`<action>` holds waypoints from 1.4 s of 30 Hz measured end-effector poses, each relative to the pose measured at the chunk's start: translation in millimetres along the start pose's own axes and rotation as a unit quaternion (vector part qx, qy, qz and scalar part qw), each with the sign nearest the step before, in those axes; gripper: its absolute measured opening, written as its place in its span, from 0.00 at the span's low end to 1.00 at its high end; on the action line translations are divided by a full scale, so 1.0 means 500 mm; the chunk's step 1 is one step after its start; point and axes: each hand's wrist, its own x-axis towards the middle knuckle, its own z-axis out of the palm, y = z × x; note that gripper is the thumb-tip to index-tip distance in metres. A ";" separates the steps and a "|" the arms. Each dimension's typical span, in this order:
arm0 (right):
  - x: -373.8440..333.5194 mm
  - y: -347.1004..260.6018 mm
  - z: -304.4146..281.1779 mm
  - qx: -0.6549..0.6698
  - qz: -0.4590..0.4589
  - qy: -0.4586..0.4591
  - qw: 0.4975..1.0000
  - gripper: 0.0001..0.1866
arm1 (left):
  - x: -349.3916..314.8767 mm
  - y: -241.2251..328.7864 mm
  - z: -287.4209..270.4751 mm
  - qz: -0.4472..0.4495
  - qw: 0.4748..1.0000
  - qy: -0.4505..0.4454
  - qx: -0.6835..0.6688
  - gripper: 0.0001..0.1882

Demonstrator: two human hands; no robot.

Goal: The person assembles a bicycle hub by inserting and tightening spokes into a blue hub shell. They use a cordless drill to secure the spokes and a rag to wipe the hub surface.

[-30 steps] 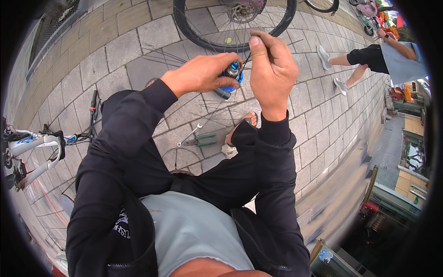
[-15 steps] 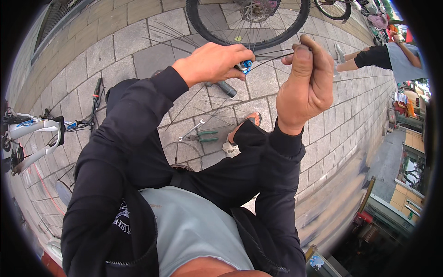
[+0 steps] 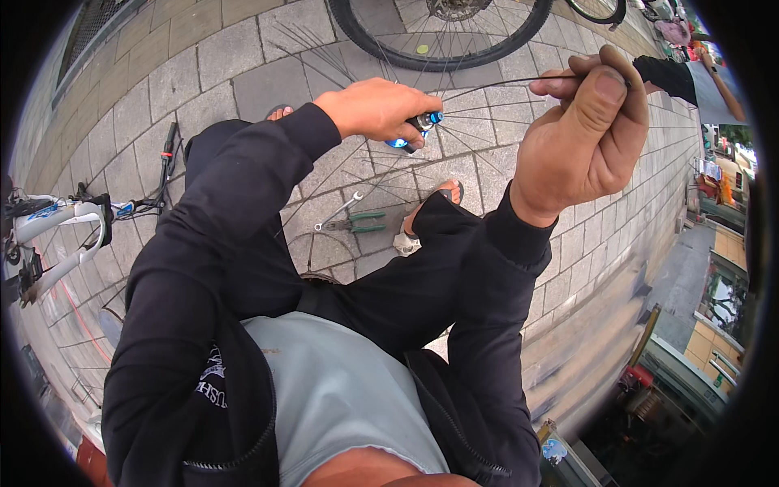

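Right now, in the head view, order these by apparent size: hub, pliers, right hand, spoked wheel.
1. Spoked wheel, though the top edge cuts it off
2. Right hand
3. Pliers and hub: unranked; they look similar in length, and the left hand hides part of the hub.

Soft, even daylight, strong fisheye curvature and black corners
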 end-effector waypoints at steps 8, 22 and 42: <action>-0.121 0.036 -0.081 -0.201 0.097 -0.207 0.953 0.09 | -0.010 -0.117 -0.069 -0.123 0.921 0.356 -0.098 0.28; -0.315 0.112 -0.105 -0.273 0.211 -0.600 0.722 0.11 | -0.025 -0.072 -0.130 -0.059 0.833 0.411 -0.367 0.28; -0.155 0.140 -0.102 -0.132 0.405 -0.180 0.886 0.13 | -0.044 -0.051 -0.104 0.044 0.900 0.248 -0.356 0.22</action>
